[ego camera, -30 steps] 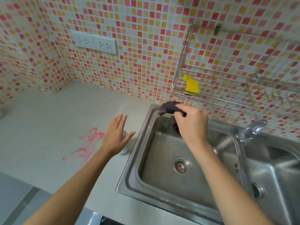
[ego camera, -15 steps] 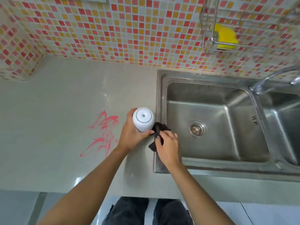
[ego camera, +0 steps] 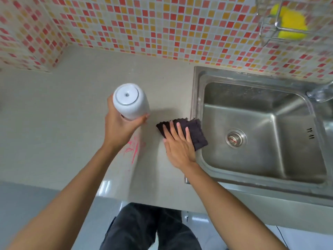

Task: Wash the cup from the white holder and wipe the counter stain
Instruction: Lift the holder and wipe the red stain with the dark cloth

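Left hand (ego camera: 119, 129), gripping cup (ego camera: 130, 101), partly hides stain (ego camera: 134, 150).

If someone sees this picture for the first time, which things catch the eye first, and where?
The mosaic wall of red and yellow tiles fills the top. Below it, the left hand holds a white cup bottom-up above the counter, near a pink stain, while the right hand presses flat on a dark cloth beside the sink.
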`<state>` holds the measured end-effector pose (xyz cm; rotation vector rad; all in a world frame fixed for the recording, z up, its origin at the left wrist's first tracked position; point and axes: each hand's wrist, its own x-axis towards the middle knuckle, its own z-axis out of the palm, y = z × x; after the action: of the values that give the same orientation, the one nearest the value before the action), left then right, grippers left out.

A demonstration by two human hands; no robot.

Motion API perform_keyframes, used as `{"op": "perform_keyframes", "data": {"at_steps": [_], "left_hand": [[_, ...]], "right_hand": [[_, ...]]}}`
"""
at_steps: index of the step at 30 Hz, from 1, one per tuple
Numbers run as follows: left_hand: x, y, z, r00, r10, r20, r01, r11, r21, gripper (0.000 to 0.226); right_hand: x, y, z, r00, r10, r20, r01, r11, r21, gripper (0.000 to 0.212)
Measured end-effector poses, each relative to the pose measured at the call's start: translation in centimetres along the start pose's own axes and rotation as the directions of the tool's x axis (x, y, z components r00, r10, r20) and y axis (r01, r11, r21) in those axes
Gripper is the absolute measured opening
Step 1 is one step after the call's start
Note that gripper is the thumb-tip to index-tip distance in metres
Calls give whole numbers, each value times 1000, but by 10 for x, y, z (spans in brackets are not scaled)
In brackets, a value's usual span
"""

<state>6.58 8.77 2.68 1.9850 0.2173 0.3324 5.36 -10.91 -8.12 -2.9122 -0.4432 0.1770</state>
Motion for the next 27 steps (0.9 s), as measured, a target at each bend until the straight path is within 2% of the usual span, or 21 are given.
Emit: {"op": "perform_keyframes", "data": {"at_steps": [4,7,11,14,15,17,19,20,24,27], "left_hand": [[2,-20,-53,998,-32,-58,36,997,71,89],[8,-44,-79,995,-76,-58,80,994,69,90],[22,-67,-101,995,-98,-23,99,994,56,90],[24,-84,-117,994,-109,-31,109,994,28,90],[25,-89,-122,993,-114,-29,115,993,21,90],[31,-100,-133,995,-98,-18,99,995,24,90],[39,-111,-146,995,-102,-1,102,995,23,89],[43,-114,-152,994,-113,6,113,993,20,89],[66,-121,-165,993,-120,-19,120,993,0,91],[87,-123,-164,993,-113,-20,113,993,-33,90]], "right_hand": [[-41,-52,12,994,-47,100,35,991,127,58],[-86,-104,20,981,-155,121,130,973,193,60],[-68,-121,34,959,-272,81,271,962,29,53],[25,-123,30,930,-356,89,364,926,-101,49],[64,-122,25,949,-307,77,314,941,-129,49],[124,-113,15,993,-106,59,113,985,-130,50],[128,-108,16,998,56,22,-54,995,-84,51],[105,-115,18,997,83,-4,-83,994,-76,51],[-40,-184,37,999,-2,51,6,997,-72,57],[-28,-196,39,993,-89,74,93,994,-56,57]]}}
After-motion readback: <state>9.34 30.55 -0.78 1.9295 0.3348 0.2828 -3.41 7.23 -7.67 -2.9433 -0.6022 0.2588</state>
